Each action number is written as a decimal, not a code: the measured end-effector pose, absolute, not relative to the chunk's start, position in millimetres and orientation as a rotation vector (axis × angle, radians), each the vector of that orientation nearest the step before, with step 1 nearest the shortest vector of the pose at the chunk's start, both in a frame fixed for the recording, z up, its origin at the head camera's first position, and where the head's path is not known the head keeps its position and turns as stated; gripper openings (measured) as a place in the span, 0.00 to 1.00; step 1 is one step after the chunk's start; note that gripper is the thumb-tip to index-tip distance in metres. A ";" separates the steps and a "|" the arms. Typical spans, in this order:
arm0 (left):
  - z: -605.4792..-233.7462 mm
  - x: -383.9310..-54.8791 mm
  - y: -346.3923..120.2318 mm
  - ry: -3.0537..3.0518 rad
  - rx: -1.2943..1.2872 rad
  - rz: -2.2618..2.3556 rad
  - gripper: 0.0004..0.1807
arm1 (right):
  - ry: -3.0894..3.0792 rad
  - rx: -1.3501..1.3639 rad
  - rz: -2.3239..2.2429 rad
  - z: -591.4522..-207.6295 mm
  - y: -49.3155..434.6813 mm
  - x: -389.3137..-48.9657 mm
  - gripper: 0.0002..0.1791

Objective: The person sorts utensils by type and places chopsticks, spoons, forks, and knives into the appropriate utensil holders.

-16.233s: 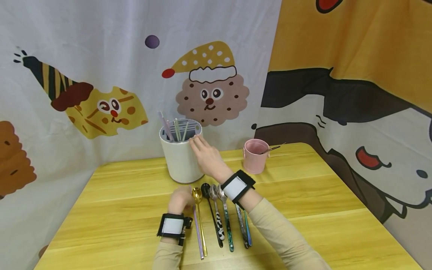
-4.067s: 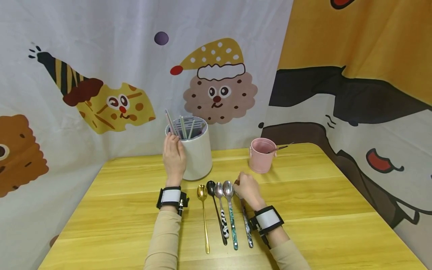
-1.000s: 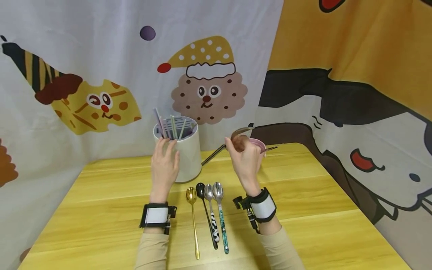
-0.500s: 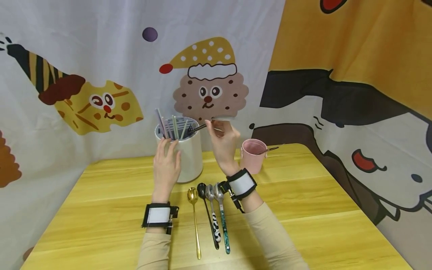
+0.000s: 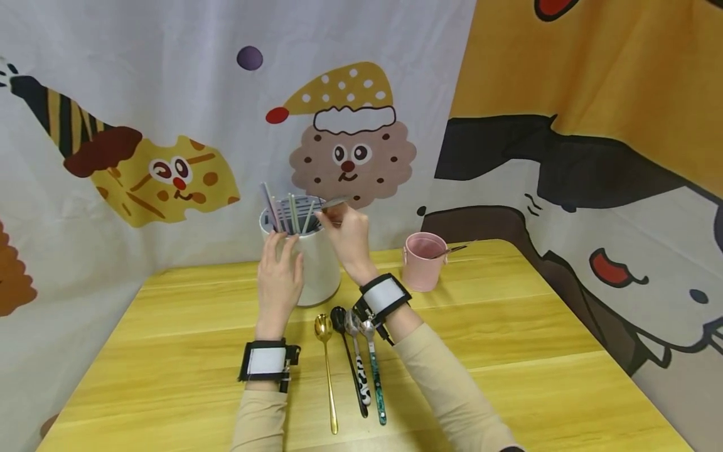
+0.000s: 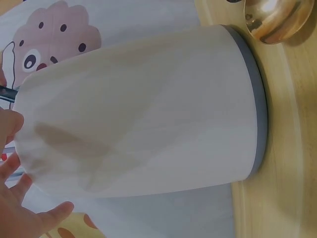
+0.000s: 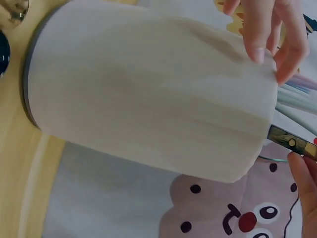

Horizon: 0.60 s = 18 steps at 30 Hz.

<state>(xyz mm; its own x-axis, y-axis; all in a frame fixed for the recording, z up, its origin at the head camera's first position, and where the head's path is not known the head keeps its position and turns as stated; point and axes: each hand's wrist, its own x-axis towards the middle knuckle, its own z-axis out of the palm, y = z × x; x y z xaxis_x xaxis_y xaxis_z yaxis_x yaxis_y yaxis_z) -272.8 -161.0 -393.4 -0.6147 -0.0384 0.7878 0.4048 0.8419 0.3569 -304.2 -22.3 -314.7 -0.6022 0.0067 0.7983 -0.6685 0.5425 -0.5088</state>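
A white utensil holder (image 5: 319, 270) with a grey slotted top stands at the table's back; pastel straws (image 5: 292, 215) stick up from it. My left hand (image 5: 278, 276) touches its front left rim with spread fingers, also visible in the left wrist view. My right hand (image 5: 351, 242) pinches a piece of cutlery (image 5: 336, 201) by the holder's right rim. Its silver head shows above my fingers, kind unclear. In the right wrist view its dark marbled handle (image 7: 287, 141) points down at the rim, the lower end hidden behind the holder.
In front of the holder lie a gold spoon (image 5: 324, 326), a black spoon (image 5: 338, 320), a cow-print-handled spoon (image 5: 363, 380) and a green-handled spoon (image 5: 377, 389). A pink bucket (image 5: 422, 270) with a thin dark item (image 5: 452, 251) stands at the right.
The marbled-handled cutlery has left the table. My right hand has carried it from near the pink bucket leftward to the holder's rim. My left hand stays at the rim.
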 end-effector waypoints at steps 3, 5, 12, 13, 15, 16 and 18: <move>-394.2 -274.1 -160.0 -2.123 -0.278 -0.641 0.19 | -2.057 0.527 1.092 -314.8 -26.0 -306.2 0.10; -395.2 -273.9 -161.2 -2.109 -0.275 -0.632 0.19 | -2.099 0.527 1.092 -314.4 -29.9 -306.6 0.10; -395.4 -271.7 -162.0 -2.131 -0.262 -0.637 0.18 | -2.236 0.485 1.082 -318.2 -37.9 -310.1 0.07; -395.1 -271.4 -161.5 -2.135 -0.263 -0.641 0.18 | -2.252 0.477 1.070 -319.6 -38.3 -310.9 0.07; -394.7 -271.1 -160.7 -2.143 -0.264 -0.646 0.18 | -2.281 0.471 1.043 -322.3 -38.8 -311.5 0.08; -395.2 -271.5 -160.5 -2.141 -0.266 -0.647 0.19 | -2.292 0.472 1.033 -323.4 -39.0 -311.3 0.08; -395.9 -272.7 -160.5 -2.131 -0.270 -0.644 0.19 | -2.310 0.479 1.036 -324.2 -39.6 -310.0 0.09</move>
